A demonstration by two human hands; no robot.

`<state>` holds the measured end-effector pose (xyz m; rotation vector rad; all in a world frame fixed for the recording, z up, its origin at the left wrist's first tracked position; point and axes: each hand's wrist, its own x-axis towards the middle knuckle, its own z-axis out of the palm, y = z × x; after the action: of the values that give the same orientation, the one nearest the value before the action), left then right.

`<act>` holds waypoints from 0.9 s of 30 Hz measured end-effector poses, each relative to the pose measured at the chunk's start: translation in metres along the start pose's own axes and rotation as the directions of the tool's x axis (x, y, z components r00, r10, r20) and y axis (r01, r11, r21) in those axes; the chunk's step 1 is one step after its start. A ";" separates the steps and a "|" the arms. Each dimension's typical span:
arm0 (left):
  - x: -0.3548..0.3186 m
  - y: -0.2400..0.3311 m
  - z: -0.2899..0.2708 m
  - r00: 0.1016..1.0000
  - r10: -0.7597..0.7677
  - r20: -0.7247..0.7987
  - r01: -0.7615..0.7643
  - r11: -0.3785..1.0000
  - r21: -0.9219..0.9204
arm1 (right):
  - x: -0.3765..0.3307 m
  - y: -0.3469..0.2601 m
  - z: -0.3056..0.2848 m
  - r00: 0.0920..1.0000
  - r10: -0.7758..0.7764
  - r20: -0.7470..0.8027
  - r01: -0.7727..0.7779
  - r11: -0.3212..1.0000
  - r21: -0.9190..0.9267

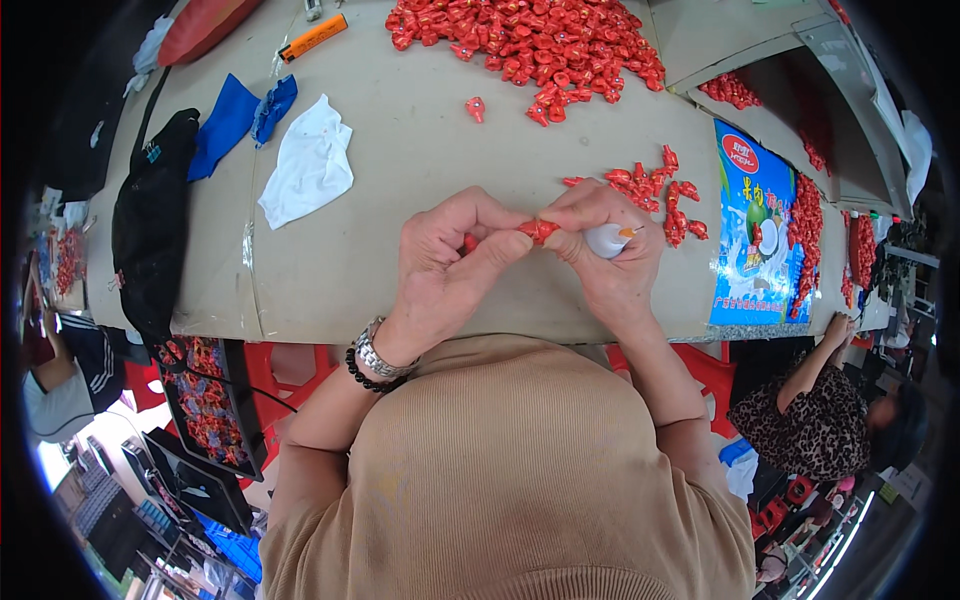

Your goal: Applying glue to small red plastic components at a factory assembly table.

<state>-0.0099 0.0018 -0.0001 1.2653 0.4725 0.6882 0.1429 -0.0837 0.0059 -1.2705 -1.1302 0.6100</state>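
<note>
Grip closed: left hand (pixel 445 248), right hand (pixel 606 277) angled inward, both pinching red piece (pixel 540 232).

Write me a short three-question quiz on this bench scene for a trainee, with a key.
1. Fill in the blank: The left hand and the right hand pinch a small piece coloured ____.

2. Multiple choice: Where is the white bottle with the orange tip?
A) Resting on the white cloth
B) Tucked in the right hand
C) Tucked in the left hand

3. True or false: The white cloth lies on the table, to the left of both hands.

Key:
1. Red
2. B
3. True
</note>
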 end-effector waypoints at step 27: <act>-0.003 -0.008 0.008 0.980 0.110 -0.165 -0.102 0.993 0.055 | -0.008 0.003 0.013 0.985 -0.076 -0.153 0.060 0.992 -0.111</act>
<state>-0.0047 -0.0067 -0.0055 1.2889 0.5647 0.8827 0.1283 -0.0847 -0.0003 -1.3408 -1.0813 0.3958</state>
